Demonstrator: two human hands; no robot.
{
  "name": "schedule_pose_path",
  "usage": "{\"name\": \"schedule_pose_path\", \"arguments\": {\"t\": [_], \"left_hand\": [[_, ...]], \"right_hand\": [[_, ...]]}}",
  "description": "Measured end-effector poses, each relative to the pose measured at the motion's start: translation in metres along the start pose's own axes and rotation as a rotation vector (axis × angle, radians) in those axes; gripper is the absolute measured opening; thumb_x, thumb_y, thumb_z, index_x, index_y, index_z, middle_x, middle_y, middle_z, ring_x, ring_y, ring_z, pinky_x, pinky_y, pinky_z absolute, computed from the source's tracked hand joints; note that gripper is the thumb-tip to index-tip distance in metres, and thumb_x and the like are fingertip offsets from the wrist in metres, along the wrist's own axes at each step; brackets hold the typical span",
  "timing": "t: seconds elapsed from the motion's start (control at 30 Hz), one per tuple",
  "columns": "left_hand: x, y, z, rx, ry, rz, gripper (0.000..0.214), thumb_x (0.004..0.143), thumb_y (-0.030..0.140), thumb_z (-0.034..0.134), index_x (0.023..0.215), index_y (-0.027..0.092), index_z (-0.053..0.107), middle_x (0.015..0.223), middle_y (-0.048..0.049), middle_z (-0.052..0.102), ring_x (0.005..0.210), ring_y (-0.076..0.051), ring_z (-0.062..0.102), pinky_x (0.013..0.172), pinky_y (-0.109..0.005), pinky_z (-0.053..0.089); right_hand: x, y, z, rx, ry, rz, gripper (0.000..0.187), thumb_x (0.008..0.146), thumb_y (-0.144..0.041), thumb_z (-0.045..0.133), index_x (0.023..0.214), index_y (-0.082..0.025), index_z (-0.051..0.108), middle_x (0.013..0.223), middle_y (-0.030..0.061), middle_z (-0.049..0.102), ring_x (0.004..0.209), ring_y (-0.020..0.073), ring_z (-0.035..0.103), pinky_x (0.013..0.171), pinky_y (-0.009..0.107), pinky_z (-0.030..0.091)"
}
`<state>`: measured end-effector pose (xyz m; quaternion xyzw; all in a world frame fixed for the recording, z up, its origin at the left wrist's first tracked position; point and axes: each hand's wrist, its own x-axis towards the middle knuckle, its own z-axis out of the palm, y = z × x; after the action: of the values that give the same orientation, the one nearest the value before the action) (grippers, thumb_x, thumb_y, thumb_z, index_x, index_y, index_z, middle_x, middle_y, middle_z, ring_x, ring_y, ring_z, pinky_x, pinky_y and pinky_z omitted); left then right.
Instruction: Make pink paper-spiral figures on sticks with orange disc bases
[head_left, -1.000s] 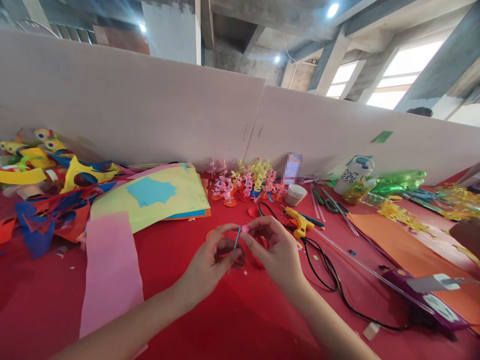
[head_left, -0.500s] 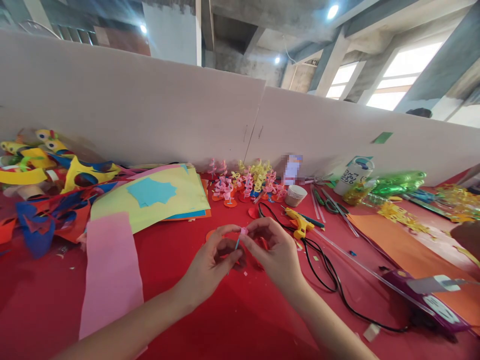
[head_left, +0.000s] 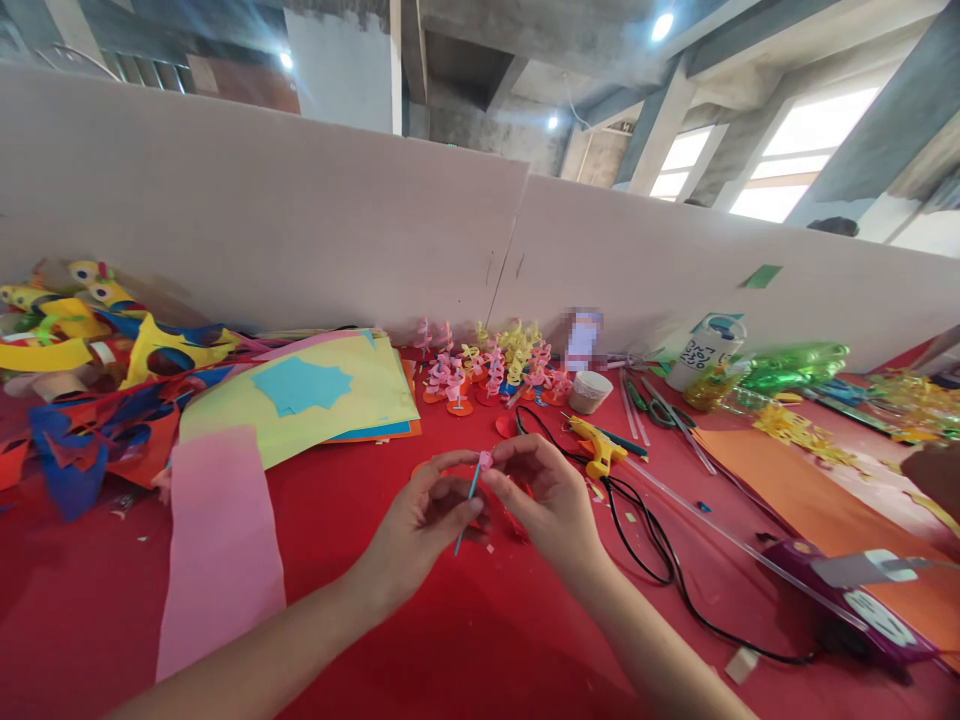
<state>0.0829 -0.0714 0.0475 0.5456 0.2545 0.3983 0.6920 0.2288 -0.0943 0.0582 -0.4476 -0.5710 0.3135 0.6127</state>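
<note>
Both my hands meet over the red table (head_left: 360,620), low in the middle of the view. My left hand (head_left: 424,525) pinches a thin blue stick (head_left: 469,497) that slants down to the left. At the stick's top end sits a small pink paper piece (head_left: 486,461), and the fingertips of my right hand (head_left: 547,505) are closed on it. A red paper shape lies under my hands, mostly hidden. Further back stands a cluster of small pink and yellow paper curls on orange discs (head_left: 491,368).
A yellow glue gun (head_left: 598,444) with a black cord (head_left: 660,560) lies just right of my hands. A pink paper strip (head_left: 217,545), stacked coloured sheets (head_left: 307,395), orange paper (head_left: 810,500), scissors (head_left: 660,405), a white cup (head_left: 589,390) and a purple device (head_left: 862,605) surround them. Grey partition boards close off the back.
The blue stick now sticks out further below my left fingers than half a second ago. Both hands stay in nearly the same place.
</note>
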Motion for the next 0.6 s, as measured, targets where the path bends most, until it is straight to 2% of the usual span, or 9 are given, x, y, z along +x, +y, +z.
{"name": "schedule_pose_path", "arguments": {"t": [0.1,0.33,0.47,0.6], "left_hand": [[0.001,0.001,-0.002,0.009,0.018,0.015,0.031,0.078,0.025,0.062,0.108,0.024,0.053,0.074,0.0023,0.063,0.073,-0.013,0.063,0.067,-0.026,0.054],[0.002,-0.003,-0.006,0.044,0.039,0.056,0.025,0.078,0.022,0.062,0.102,0.023,0.057,0.073,0.0027,0.065,0.071,-0.012,0.063,0.066,-0.024,0.053],[0.003,-0.004,-0.006,0.06,0.056,0.026,0.019,0.076,0.023,0.063,0.095,0.021,0.058,0.074,0.0022,0.065,0.071,-0.012,0.064,0.067,-0.025,0.053],[0.004,-0.005,-0.007,0.089,0.067,0.007,0.021,0.075,0.025,0.064,0.094,0.02,0.058,0.075,0.0013,0.065,0.07,-0.013,0.064,0.067,-0.026,0.053]], "right_hand": [[0.004,0.001,-0.004,0.089,-0.02,0.035,0.012,0.078,-0.029,0.062,0.084,-0.021,0.057,0.08,0.0009,0.062,0.076,0.0126,0.06,0.07,0.025,0.048],[0.009,0.005,-0.011,0.107,-0.099,0.177,0.019,0.073,-0.034,0.066,0.085,-0.019,0.063,0.085,0.0032,0.066,0.079,0.0152,0.062,0.072,0.026,0.049],[0.009,0.004,-0.012,0.09,-0.149,0.199,0.019,0.074,-0.035,0.066,0.083,-0.019,0.064,0.082,0.0029,0.068,0.075,0.0143,0.062,0.068,0.025,0.049],[0.009,0.003,-0.01,0.08,-0.131,0.216,0.021,0.073,-0.038,0.065,0.078,-0.018,0.064,0.075,0.0022,0.067,0.066,0.0126,0.059,0.062,0.023,0.048]]}}
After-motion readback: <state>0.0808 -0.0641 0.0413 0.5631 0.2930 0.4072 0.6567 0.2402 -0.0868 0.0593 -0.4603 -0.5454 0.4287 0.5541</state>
